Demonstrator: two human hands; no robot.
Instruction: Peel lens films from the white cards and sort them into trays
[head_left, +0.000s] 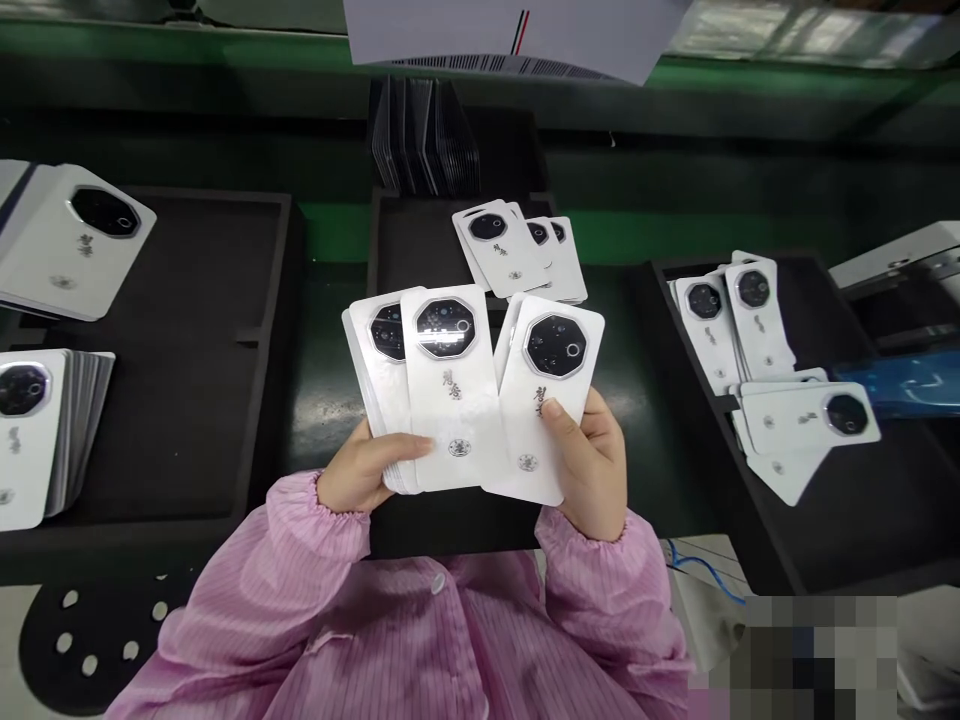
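Both hands are closed on thin white phone back panels, each with a black eight-sided camera patch and small dark print. My left hand (367,468) grips a stack of phone back panels (450,420) from the lower left, its thumb lying across the front. On the right, my right hand (596,470) pinches a smaller group of phone back panels (529,425), thumb on the front one. The two groups touch or overlap side by side, fanned out and tilted up towards me. My other fingers are largely hidden behind them.
Just beyond my hands, several loose panels (502,250) lie on a black tray (409,245). Dark upright sheets (424,135) stand behind it. A left tray (202,380) bears panel stacks (71,240). More panels (806,415) lie in the right tray (885,530), near blue plastic (915,383).
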